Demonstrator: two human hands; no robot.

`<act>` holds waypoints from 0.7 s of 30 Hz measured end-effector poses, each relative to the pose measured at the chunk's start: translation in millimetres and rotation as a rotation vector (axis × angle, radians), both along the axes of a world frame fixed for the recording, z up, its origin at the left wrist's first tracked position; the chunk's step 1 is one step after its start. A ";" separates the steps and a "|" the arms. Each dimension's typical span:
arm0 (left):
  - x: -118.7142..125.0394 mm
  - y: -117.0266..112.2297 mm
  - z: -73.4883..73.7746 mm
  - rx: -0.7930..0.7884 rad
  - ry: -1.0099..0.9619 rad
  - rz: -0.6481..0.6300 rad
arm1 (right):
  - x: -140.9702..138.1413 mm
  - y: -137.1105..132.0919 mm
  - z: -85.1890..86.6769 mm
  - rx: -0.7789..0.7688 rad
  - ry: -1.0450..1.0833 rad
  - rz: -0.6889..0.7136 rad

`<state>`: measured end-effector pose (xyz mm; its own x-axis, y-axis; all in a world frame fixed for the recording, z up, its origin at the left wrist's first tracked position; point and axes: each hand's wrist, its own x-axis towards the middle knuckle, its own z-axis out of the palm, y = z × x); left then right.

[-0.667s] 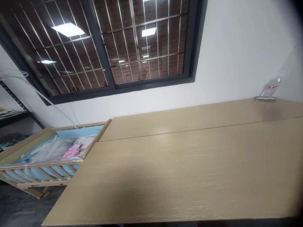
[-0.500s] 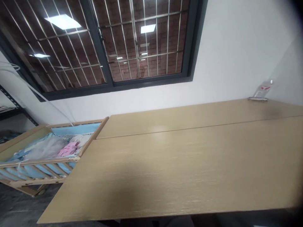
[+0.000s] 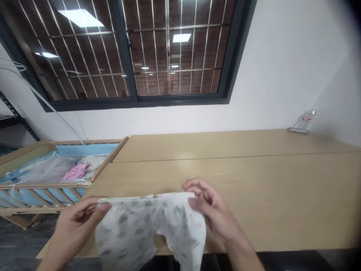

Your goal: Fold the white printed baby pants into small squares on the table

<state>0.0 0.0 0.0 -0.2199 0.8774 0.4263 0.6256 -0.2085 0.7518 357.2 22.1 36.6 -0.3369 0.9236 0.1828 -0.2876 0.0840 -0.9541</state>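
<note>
Head view, room: white walls (image 3: 282,56) met at a corner on the far right. One dark-framed window (image 3: 180,101), fitted with metal bars, stood above the work area; lit panels shone in its panes.

Item, table (image 3: 267,195): pale wood-toned top, a straight seam running across it near the wall.

Item, clear bottle (image 3: 304,120): red marking, tilted, at the far right corner of the table. One thin flat object (image 3: 298,131) lay at its lower end; its kind could not be told.

Item, crib (image 3: 50,185): wooden, slatted, just beside the table's left end, with blue lining (image 3: 84,149). Contents included a pale sheer cloth (image 3: 50,167) and a pink cloth (image 3: 75,172).

Item, white cable (image 3: 56,111): slanted down the wall toward the crib.

Item, printed garment (image 3: 126,226): white, small green and grey motifs, held up before the near edge of the table, two portions hanging with a gap between them. Contact with the tabletop could not be told.

Item, hands, set apart: left hand (image 3: 77,224) pinched the garment's upper left corner, thumb in front; right hand (image 3: 211,209) pinched its upper right corner, the top edge stretched nearly level between them.
</note>
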 end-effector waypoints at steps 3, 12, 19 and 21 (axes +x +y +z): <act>47.3 40.0 10.6 -0.094 -0.074 -0.168 | 32.0 28.4 14.6 -0.003 -0.095 -0.087; 97.8 177.9 -41.8 -0.298 0.432 -0.270 | 71.2 159.1 -55.6 0.120 -0.764 -0.165; 121.5 201.3 -75.4 -0.285 0.600 -0.156 | 61.0 190.7 -116.5 0.403 -1.034 -0.349; 127.9 189.3 -84.6 -0.240 0.647 -0.166 | 62.5 182.7 -116.4 0.546 -1.114 -0.358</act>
